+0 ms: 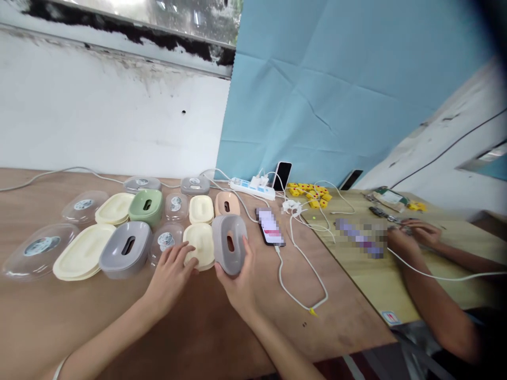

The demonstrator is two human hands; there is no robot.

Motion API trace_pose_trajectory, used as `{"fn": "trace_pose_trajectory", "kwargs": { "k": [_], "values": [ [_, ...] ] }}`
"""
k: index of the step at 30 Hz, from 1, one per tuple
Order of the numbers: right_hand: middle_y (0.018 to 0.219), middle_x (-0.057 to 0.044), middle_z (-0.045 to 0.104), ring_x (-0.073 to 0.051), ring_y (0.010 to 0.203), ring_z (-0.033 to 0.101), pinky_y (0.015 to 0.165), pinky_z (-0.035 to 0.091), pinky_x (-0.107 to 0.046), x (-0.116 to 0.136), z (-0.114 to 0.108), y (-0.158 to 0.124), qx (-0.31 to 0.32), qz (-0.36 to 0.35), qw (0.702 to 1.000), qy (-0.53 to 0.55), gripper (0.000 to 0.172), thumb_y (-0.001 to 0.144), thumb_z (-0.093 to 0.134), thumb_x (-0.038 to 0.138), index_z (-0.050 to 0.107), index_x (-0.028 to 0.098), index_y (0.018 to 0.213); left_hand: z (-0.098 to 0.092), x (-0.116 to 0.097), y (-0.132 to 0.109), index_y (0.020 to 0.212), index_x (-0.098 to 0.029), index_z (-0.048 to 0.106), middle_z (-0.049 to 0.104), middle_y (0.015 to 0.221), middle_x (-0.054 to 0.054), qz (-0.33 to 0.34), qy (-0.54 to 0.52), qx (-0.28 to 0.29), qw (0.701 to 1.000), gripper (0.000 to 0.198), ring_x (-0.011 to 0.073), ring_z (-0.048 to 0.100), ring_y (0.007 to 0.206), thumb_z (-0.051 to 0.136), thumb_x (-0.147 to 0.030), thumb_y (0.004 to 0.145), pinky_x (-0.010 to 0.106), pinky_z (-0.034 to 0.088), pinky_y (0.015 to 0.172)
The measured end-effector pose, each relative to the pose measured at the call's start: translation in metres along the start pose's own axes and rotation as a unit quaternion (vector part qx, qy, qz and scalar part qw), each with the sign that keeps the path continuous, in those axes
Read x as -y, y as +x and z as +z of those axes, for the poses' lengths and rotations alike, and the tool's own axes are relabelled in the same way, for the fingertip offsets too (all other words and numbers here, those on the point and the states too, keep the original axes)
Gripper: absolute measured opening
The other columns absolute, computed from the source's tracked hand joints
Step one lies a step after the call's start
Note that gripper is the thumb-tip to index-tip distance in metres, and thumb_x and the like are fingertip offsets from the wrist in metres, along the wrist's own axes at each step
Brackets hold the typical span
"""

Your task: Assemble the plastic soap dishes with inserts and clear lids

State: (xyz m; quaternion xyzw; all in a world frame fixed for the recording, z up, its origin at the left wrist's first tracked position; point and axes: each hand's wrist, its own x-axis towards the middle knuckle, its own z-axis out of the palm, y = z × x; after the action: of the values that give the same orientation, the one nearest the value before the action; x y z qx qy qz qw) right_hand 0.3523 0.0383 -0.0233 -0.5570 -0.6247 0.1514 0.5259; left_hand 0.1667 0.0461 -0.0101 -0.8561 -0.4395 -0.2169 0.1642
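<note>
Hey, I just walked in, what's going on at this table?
A person's right hand holds a gray tub, while the left hand is at the left edge of a cream piece. Clear covers, more cream pieces and a green tub sit to the left on the brown table. A phone lies to the right.
</note>
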Motion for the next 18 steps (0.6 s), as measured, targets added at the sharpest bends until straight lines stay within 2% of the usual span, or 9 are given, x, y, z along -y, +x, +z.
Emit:
{"fn": "trace_pose_trajectory", "kwargs": {
  "k": [4,7,11,15,18],
  "values": [
    [0.144,-0.019,0.035,-0.029,0.132,0.041,0.101,0.043,-0.048,0.012,0.003,-0.001,0.023,0.041,0.996,0.081,0.076,0.084,0.057,0.042,0.017,0.019,0.144,-0.020,-0.003,-0.010,0.098,-0.017,0.057,0.044,0.128,0.020,-0.011,-0.056,-0.006,0.998,0.021,0.0421,0.029,0.133,0.045,-0.005,0.085,0.065,0.038,0.095],
    [0.148,-0.016,0.032,-0.027,0.132,0.042,0.102,0.044,-0.044,0.033,0.006,-0.005,0.043,0.073,0.981,0.176,0.077,0.082,0.060,0.042,0.018,0.021,0.143,-0.035,-0.003,-0.021,0.099,-0.015,0.055,0.029,0.139,0.022,-0.003,-0.146,0.005,0.989,0.029,0.0423,0.016,0.139,0.042,0.002,0.079,0.061,0.041,0.098],
    [0.149,-0.011,0.031,-0.025,0.132,0.041,0.103,0.044,-0.040,0.065,0.010,-0.013,0.076,0.160,0.932,0.317,0.080,0.077,0.068,0.037,0.022,0.026,0.142,-0.048,-0.003,-0.036,0.099,-0.015,0.055,0.017,0.148,0.020,-0.008,-0.205,-0.001,0.979,0.031,0.0381,0.020,0.140,0.040,0.004,0.080,0.052,0.046,0.099],
    [0.148,-0.010,0.035,-0.025,0.130,0.044,0.105,0.042,-0.039,0.080,0.014,-0.021,0.099,0.219,0.879,0.413,0.083,0.074,0.071,0.033,0.023,0.027,0.141,-0.055,-0.001,-0.048,0.116,-0.016,0.054,0.028,0.145,0.017,0.021,-0.181,-0.067,0.981,0.040,0.0366,0.028,0.137,0.047,0.003,0.081,0.048,0.048,0.098],
    [0.143,-0.009,0.042,-0.025,0.127,0.048,0.103,0.043,-0.037,0.082,0.018,-0.027,0.110,0.227,0.857,0.450,0.079,0.070,0.074,0.034,0.031,0.026,0.136,-0.051,-0.004,-0.059,0.124,-0.023,0.052,0.035,0.144,0.011,0.022,-0.209,-0.098,0.973,0.048,0.0332,0.035,0.135,0.052,-0.001,0.081,0.044,0.049,0.099]
  ]
}}
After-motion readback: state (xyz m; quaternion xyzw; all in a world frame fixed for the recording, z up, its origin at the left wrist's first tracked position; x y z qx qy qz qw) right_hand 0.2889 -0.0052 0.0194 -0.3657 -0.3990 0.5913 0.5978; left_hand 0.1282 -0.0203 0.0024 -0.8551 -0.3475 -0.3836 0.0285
